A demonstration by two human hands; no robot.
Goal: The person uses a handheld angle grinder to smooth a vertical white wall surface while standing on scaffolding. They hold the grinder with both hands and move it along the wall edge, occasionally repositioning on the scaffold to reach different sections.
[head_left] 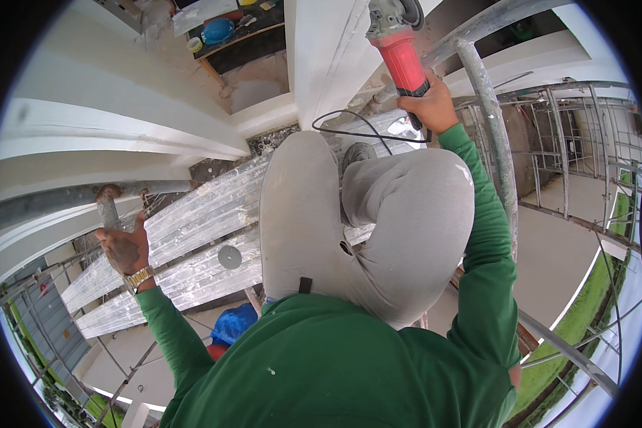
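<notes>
You sit high on shiny metal planks (192,214) by a big white column (328,57), so keep your left hand (125,250) wrapped tight on the pole (107,207) and your right hand (431,107) squeezed firmly on the red grinder (403,60) up by the column.

Angle grinder (401,57): red matt plastic body, grey metal head. Scaffold tube (493,135): dull, plaster-flecked metal. Platform sheet (192,228), 9 o'clock: glossy corrugated metal.
</notes>
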